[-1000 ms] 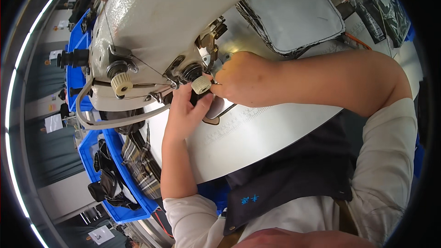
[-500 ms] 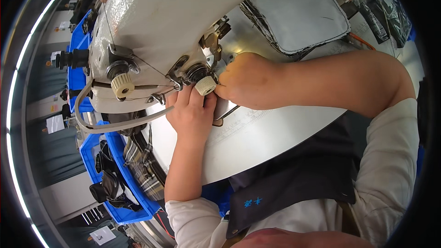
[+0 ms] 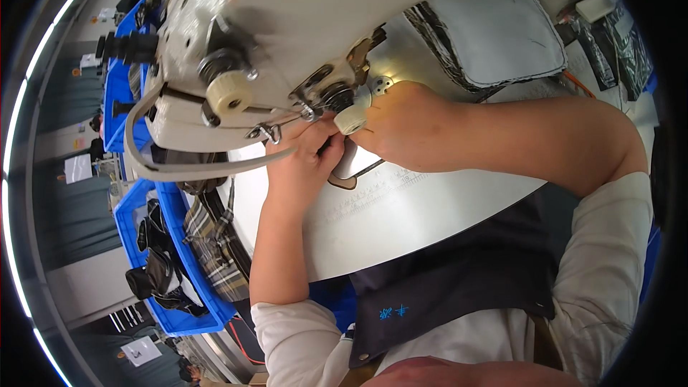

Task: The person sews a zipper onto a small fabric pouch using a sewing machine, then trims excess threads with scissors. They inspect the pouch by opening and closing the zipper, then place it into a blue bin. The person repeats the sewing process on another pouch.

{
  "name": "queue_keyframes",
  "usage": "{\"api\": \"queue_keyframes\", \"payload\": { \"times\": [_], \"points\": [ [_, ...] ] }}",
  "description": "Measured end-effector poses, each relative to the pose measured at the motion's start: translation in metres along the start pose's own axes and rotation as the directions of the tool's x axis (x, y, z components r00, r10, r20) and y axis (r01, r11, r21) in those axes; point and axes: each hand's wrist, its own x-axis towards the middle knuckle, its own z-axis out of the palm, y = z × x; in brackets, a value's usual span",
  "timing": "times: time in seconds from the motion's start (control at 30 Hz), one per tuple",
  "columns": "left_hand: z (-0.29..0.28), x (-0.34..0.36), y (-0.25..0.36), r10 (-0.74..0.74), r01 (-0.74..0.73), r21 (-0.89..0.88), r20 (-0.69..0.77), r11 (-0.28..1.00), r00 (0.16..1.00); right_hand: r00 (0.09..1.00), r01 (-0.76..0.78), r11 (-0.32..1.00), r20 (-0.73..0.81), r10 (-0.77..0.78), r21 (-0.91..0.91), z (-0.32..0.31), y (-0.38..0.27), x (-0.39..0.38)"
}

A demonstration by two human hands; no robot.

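Observation:
Under the head of a white sewing machine (image 3: 287,21), both hands are close together on the bed. My left hand (image 3: 301,154) is closed, thumb and bent fingers on a small pale panel with dark edging (image 3: 358,162). A curved tan-edged tab (image 3: 344,182) sticks out of the panel beside the left thumb. My right hand (image 3: 412,125) is curled like a fist at the panel's other side, beside the machine's cream dial (image 3: 350,120). Its fingertips are hidden, and what they grip cannot be made out. The needle area is partly covered by the machine parts and the right hand.
A stack of pale panels with dark edges (image 3: 509,36) lies behind the right hand. Dark plastic packets (image 3: 623,46) are at the far right. Blue bins (image 3: 175,244) with dark pieces and plaid cloth (image 3: 215,244) stand left of the bed. A curved lever (image 3: 143,150) juts out near the left wrist.
The view has shifted slightly, so the machine appears further right. The left fingers have bent more, and more of the pale panel and its tan-edged tab shows between the hands.

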Motion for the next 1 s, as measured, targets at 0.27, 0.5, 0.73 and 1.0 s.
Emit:
{"api": "queue_keyframes", "payload": {
  "times": [0.27, 0.5, 0.73, 1.0],
  "points": [
    [0.007, -0.002, -0.001, 0.037, -0.037, -0.011, -0.051, 0.999, 0.998, 0.999, 0.037, 0.999, 0.034, -0.037, -0.012, 0.002, -0.002, 0.001],
    [-0.002, -0.004, 0.001, 0.053, -0.053, -0.042, -0.008, 0.998, 0.999, 0.999, 0.014, 1.000, -0.049, -0.014, -0.004, -0.003, -0.005, 0.002],
    [-0.009, -0.006, -0.001, 0.041, -0.034, -0.142, 0.045, 0.989, 0.998, 0.997, -0.001, 1.000, -0.079, -0.001, -0.030, -0.007, -0.008, 0.005],
    [-0.007, -0.007, 0.007, 0.018, -0.015, -0.107, 0.035, 0.994, 0.999, 0.992, 0.008, 1.000, -0.129, -0.012, -0.030, -0.010, -0.008, 0.007]
  ]
}}
